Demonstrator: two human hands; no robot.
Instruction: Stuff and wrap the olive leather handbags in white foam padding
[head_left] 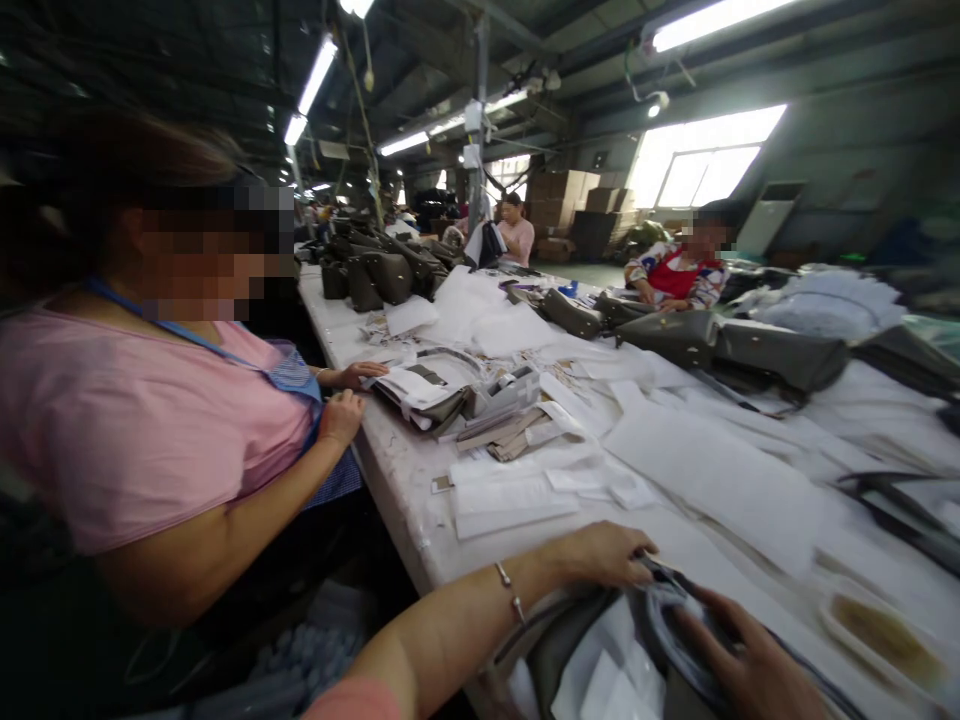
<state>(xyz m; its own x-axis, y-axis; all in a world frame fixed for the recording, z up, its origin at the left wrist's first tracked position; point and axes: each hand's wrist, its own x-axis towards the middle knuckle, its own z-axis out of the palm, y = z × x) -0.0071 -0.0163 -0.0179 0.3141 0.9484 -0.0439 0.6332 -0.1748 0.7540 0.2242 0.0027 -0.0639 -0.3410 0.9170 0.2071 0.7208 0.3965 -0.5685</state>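
A dark grey-brown handbag lies at the table edge in front of me, with white paper tucked inside it. My left hand reaches across from the left, its fingers closed on the bag's dark upper edge. Over the bag's right side is my right hand, its fingers bent around a grey looped part and somewhat blurred. The bag's lower part runs out of view.
White sheets and grey strips cover much of the white table. A co-worker sits close on my left beside another bag. A tray stands at right; more bags lie beyond.
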